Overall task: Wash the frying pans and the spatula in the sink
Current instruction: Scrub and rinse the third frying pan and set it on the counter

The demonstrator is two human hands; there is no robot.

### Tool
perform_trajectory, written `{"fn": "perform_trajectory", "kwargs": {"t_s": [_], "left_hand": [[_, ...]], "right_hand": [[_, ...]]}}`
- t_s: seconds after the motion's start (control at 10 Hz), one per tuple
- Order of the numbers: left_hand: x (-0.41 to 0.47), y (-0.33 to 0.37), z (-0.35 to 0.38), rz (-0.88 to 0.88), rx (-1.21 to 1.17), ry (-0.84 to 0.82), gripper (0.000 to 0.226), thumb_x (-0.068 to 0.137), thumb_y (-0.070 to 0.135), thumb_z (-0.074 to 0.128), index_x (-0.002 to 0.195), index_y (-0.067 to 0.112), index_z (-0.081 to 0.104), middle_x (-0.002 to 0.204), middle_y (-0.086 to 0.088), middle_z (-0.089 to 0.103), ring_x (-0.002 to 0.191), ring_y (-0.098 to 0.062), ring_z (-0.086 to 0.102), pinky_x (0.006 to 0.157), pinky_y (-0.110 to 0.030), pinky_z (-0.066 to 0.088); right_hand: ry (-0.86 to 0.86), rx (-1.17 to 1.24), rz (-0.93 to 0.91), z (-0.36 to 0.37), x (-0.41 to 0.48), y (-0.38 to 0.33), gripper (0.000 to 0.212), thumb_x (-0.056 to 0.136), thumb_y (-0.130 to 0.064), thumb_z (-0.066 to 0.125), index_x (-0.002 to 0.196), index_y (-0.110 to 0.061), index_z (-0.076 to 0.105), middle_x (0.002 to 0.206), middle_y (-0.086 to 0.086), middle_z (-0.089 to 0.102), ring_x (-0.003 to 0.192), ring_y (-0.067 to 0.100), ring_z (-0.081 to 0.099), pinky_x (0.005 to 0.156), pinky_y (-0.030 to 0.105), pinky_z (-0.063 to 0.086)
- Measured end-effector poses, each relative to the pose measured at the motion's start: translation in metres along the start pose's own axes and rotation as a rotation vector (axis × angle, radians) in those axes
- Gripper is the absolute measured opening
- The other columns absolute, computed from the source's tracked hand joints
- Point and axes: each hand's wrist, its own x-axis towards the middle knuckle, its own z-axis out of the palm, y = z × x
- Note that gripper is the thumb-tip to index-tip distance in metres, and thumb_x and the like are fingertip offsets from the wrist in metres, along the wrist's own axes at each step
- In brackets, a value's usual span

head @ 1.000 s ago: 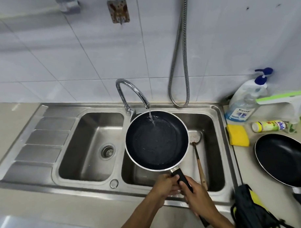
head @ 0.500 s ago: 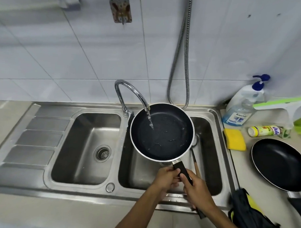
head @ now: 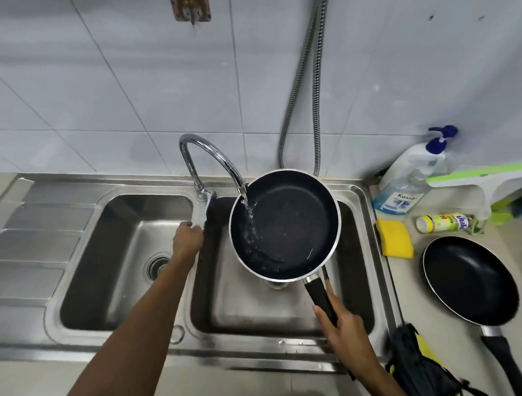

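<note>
A black frying pan (head: 291, 222) with a silver rim hangs tilted over the right sink basin (head: 244, 312). My right hand (head: 342, 326) grips its black handle. Water runs from the curved faucet (head: 209, 154) into the pan's left side. My left hand (head: 188, 236) holds the faucet's lever at the divider between the basins. A second black frying pan (head: 470, 277) lies on the counter to the right. The spatula's wooden handle (head: 327, 281) shows beside the pan handle; the rest of it is hidden under the pan.
The left basin (head: 110, 251) has a drain and a ribbed drainboard (head: 36, 240) beside it. A yellow sponge (head: 394, 238), a soap pump bottle (head: 411, 179), a small yellow-green bottle (head: 444, 222) and a black-yellow bag (head: 422, 375) sit on the right counter. A metal hose (head: 315, 90) hangs on the tiled wall.
My left hand let go of the pan handle and moved up left to the faucet lever. My right hand alone now holds the pan, which has shifted right and tilted more.
</note>
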Motion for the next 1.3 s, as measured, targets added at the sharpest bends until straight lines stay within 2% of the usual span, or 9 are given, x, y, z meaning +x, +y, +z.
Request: {"fn": "perform_trajectory", "kwargs": {"t_s": [0.1,0.2,0.3,0.4,0.6,0.8,1.0,1.1,1.3], "left_hand": [[0.018,0.012,0.009,-0.037,-0.087,-0.100,0.024,0.097,0.002,0.046,0.102,-0.015,0.063,0.105,-0.037,0.062,0.097,-0.042,0.059,0.074,-0.041,0.048],[0.024,0.020,0.012,-0.092,-0.202,-0.142,0.018,0.101,0.010,0.047,0.098,0.008,0.065,0.122,-0.024,0.066,0.112,-0.038,0.063,0.075,-0.035,0.052],[0.026,0.023,0.014,-0.135,-0.312,-0.071,0.025,0.100,0.012,0.048,0.077,0.021,0.052,0.087,-0.002,0.060,0.097,-0.024,0.054,0.077,-0.033,0.047],[0.022,0.046,0.012,-0.059,-0.483,0.046,0.022,0.095,0.007,0.049,0.076,0.018,0.052,0.091,-0.010,0.058,0.089,-0.023,0.053,0.074,-0.033,0.041],[0.027,0.087,0.015,0.075,-0.492,-0.033,0.015,0.095,0.010,0.056,0.082,0.013,0.062,0.074,-0.003,0.060,0.071,-0.019,0.057,0.071,-0.033,0.043],[0.022,0.083,0.023,0.126,-0.486,-0.110,0.007,0.097,0.012,0.055,0.099,0.016,0.060,0.091,-0.005,0.057,0.084,-0.017,0.054,0.073,-0.033,0.041],[-0.020,0.034,0.025,0.071,-0.470,-0.174,0.011,0.104,0.017,0.053,0.104,0.022,0.062,0.092,0.005,0.063,0.084,-0.007,0.059,0.071,-0.027,0.047],[-0.059,-0.009,0.039,0.042,-0.368,-0.195,0.024,0.103,0.017,0.058,0.126,0.009,0.060,0.106,-0.008,0.068,0.093,-0.018,0.062,0.072,-0.031,0.050],[-0.161,-0.071,0.073,0.022,-0.217,-0.473,0.011,0.102,0.020,0.058,0.107,0.017,0.068,0.107,-0.009,0.074,0.095,-0.020,0.068,0.075,-0.032,0.052]], "right_hand": [[0.043,-0.100,0.002,-0.007,0.000,0.003,0.048,0.100,-0.040,0.058,0.142,-0.053,0.040,0.072,0.001,0.068,0.059,0.012,0.066,0.060,0.032,0.056],[0.049,-0.210,0.003,-0.010,-0.002,0.002,0.059,0.101,-0.040,0.055,0.154,-0.042,0.029,0.071,0.001,0.067,0.056,0.013,0.063,0.058,0.036,0.055],[0.121,-0.352,-0.026,-0.009,-0.006,0.002,0.064,0.100,-0.040,0.056,0.157,-0.039,0.027,0.066,-0.001,0.065,0.055,0.018,0.062,0.053,0.034,0.049],[0.133,-0.521,0.002,-0.010,-0.008,-0.006,0.067,0.098,-0.037,0.061,0.156,-0.036,0.029,0.069,-0.002,0.067,0.059,0.024,0.066,0.052,0.034,0.047],[0.165,-0.593,0.013,-0.015,-0.010,-0.020,0.066,0.095,-0.035,0.061,0.153,-0.039,0.030,0.076,-0.001,0.069,0.064,0.025,0.068,0.057,0.040,0.054],[0.183,-0.625,0.020,-0.019,-0.018,-0.037,0.065,0.095,-0.029,0.063,0.153,-0.038,0.034,0.083,0.000,0.071,0.066,0.023,0.069,0.059,0.037,0.053],[0.214,-0.615,0.060,-0.017,-0.028,-0.040,0.063,0.095,-0.031,0.059,0.151,-0.042,0.033,0.095,0.000,0.071,0.076,0.023,0.070,0.063,0.037,0.052],[0.244,-0.586,0.074,-0.012,-0.034,-0.040,0.064,0.093,-0.029,0.063,0.150,-0.042,0.036,0.095,0.000,0.071,0.078,0.026,0.070,0.062,0.038,0.052],[0.228,-0.435,0.122,-0.005,-0.043,-0.040,0.058,0.093,-0.033,0.067,0.144,-0.044,0.040,0.091,0.000,0.074,0.084,0.030,0.071,0.067,0.038,0.054]]}}
